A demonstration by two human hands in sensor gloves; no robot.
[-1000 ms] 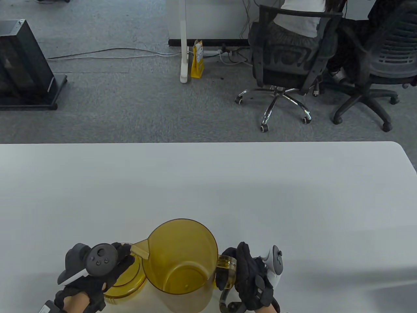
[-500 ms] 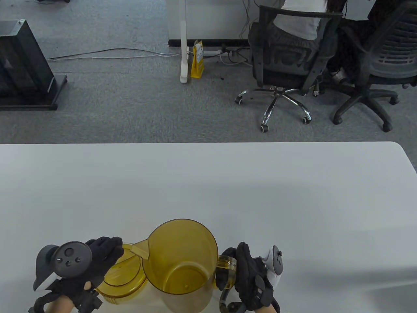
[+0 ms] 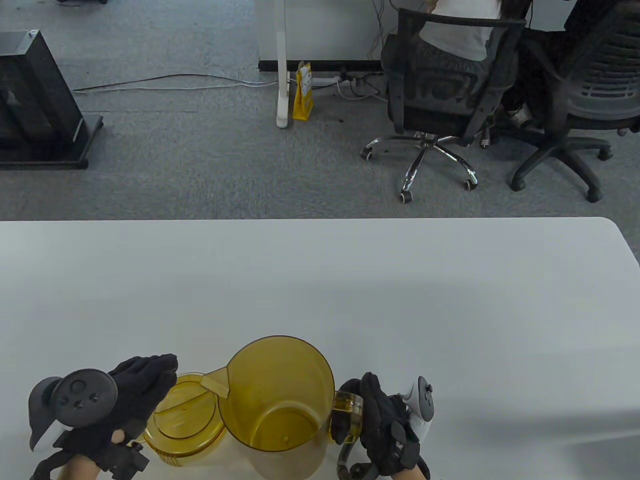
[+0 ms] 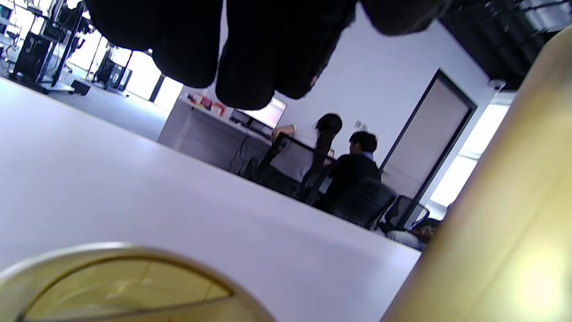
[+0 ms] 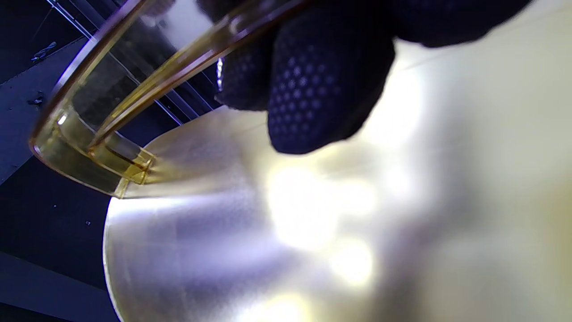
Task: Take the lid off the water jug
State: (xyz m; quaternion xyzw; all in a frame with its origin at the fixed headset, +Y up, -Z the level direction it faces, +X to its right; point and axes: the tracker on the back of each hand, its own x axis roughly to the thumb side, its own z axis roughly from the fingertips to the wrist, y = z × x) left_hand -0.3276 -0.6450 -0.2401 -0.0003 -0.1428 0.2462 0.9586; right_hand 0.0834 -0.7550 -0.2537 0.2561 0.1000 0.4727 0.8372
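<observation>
- Grey office carpet lies beyond a white table (image 3: 320, 280), whose near edge carries everything in play.
- At the table's six o'clock stands an amber water jug (image 3: 277, 405), upright, its mouth uncovered and its spout pointing to nine o'clock.
- Its lid (image 3: 184, 422) lies flat on the table just beside the jug at nine o'clock, partly under the spout; the left wrist view shows its rim low in front (image 4: 111, 279).
- Right hand (image 3: 390, 430), at the jug's three o'clock, has its fingers curled round the clear handle (image 3: 346, 404); a gloved fingertip (image 5: 321, 85) presses toward the jug wall.
- Left hand (image 3: 120, 405) hovers at the lid's nine o'clock, fingers loosely extended and holding nothing, their tips near the lid's rim.
- Farther out, at twelve to one o'clock, a person sits in an office chair (image 3: 440, 100); a yellow bag (image 3: 303, 90) stands by a desk leg.
</observation>
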